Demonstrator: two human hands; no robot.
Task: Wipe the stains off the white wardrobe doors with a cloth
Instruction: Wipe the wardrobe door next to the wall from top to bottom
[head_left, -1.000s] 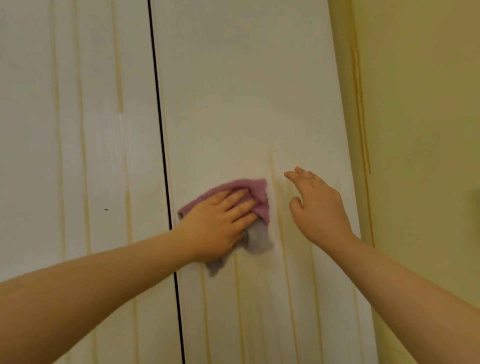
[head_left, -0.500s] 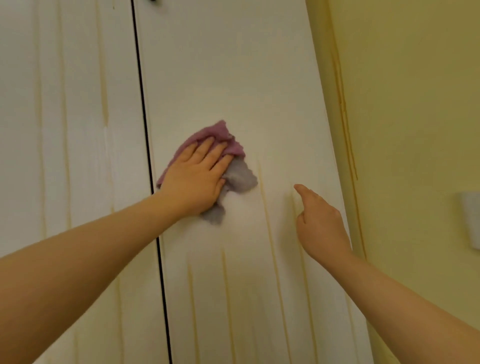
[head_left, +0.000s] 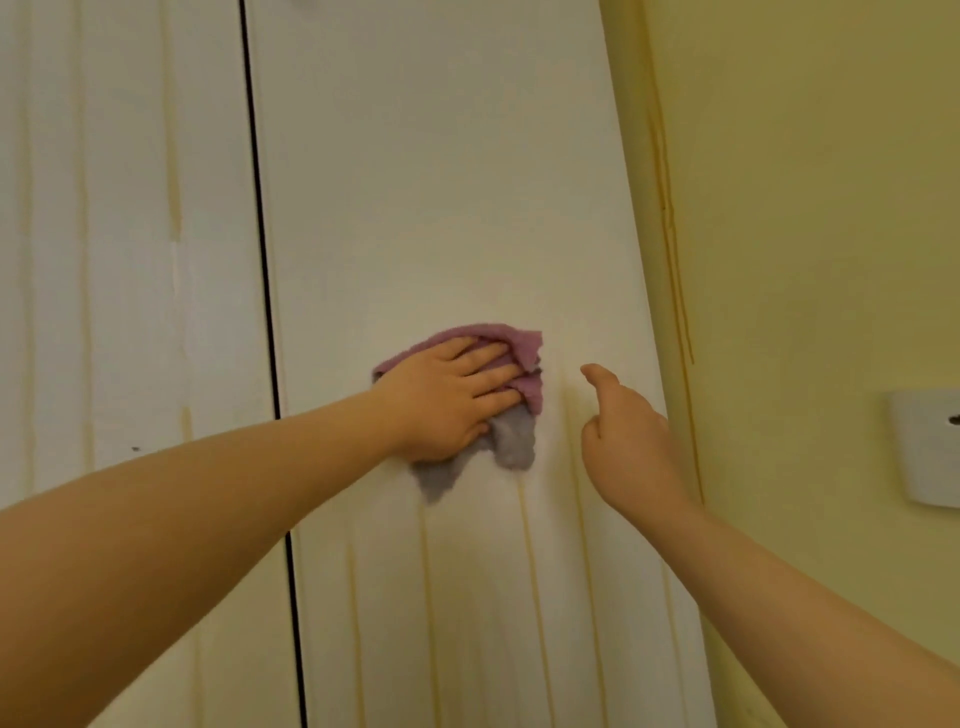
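The left hand (head_left: 447, 400) lies flat, its fingers (head_left: 488, 364) straight and slightly spread. It presses the cloth (head_left: 524, 348) against the right door (head_left: 441, 182) about halfway up the view. Nothing is pinched; the palm simply pins it there.

The cloth is bunched, pink under the fingertips and grey below the heel of the hand, with loose folds sticking out at the top and lower right. It looks soft, light and limp, so it will likely take whatever shape the palm gives it and slide easily on the smooth painted panel. The best hold is probably the present one: palm over the thick middle of the bunch, fingers spread toward the leading edge so the folds do not roll out. The hanging grey corner could drag or slip free if the pressure eases.

The right hand (head_left: 628, 447) is just beside the cloth and holds nothing, one finger stretched up and the others loosely curled. Whether it touches the door I cannot tell.

Yellowish streaks (head_left: 530, 551) run down the panel below both hands. More mark the left door (head_left: 130, 260) past the dark gap (head_left: 260, 234). Further right, the yellow wall (head_left: 805, 260) carries a white plate (head_left: 924, 447).
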